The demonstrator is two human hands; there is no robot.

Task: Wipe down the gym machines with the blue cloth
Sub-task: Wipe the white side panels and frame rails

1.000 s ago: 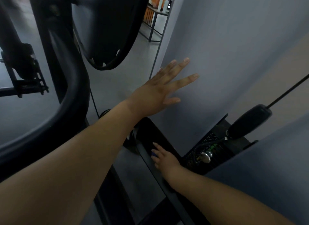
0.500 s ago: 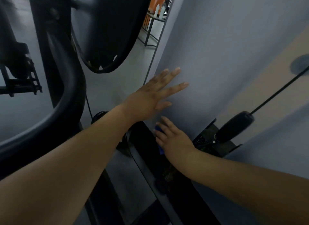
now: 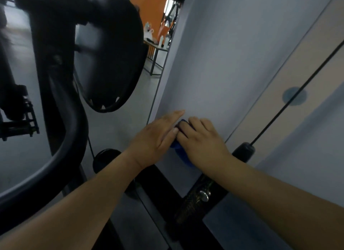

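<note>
Both hands meet on the grey panel [image 3: 223, 63] of the gym machine, near its lower edge. The right hand [image 3: 202, 140] lies over the blue cloth [image 3: 179, 153] with its fingers bent round the bunched fabric, pressing it against the panel; blue shows below the palm and a dark fold shows at the fingertips. The left hand [image 3: 154, 138] lies flat just to the left, fingers straight and together, its thumb touching the cloth and the right hand's fingers. To the right, a black cable [image 3: 297, 93] runs down to a black grip [image 3: 243, 152]. Below the hands a metal knob [image 3: 204, 195] sits on the black frame. At the left stand a curved black tube [image 3: 70, 147] and a round black cover [image 3: 119, 63].
</note>
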